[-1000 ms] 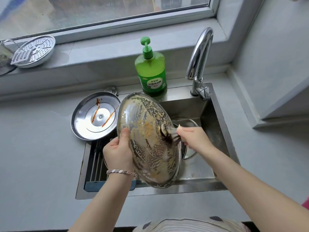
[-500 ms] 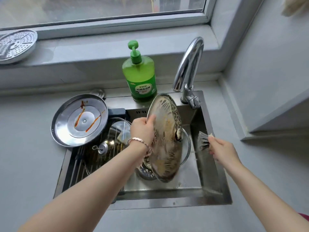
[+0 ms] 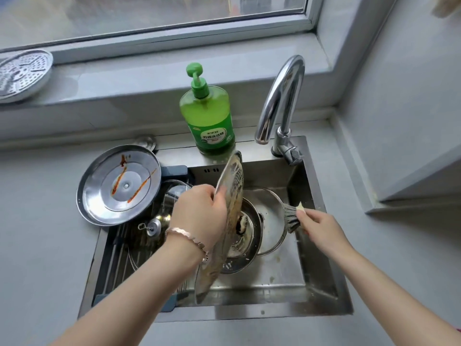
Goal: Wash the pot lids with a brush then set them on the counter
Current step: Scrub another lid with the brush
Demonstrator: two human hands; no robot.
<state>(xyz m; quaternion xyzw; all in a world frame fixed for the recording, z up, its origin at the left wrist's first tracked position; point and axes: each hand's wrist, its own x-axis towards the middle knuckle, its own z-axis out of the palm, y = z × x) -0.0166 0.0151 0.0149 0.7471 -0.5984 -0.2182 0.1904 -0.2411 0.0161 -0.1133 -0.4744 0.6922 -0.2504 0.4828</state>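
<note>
**Q:** What was gripped by the left hand (image 3: pixel 199 213)?
**A:** The lid (image 3: pixel 235 178), at its rim, on edge over the sink (image 3: pixel 249 314).
**Q:** And the brush (image 3: pixel 290 219)?
**A:** Clasped in the right hand (image 3: pixel 321 227), clear of the lid; firm bracing was judged necessary for scrubbing.

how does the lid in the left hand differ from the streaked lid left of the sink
Pose: the held lid stands nearly on edge over the sink, gripped by the left hand; the streaked lid lies inside up, untouched.
Dirt: the held lid is coated in a yellowish film; the streaked lid is shiny with few red-brown streaks.
Shared: both are round, and the brush in the right hand touches neither.
</note>
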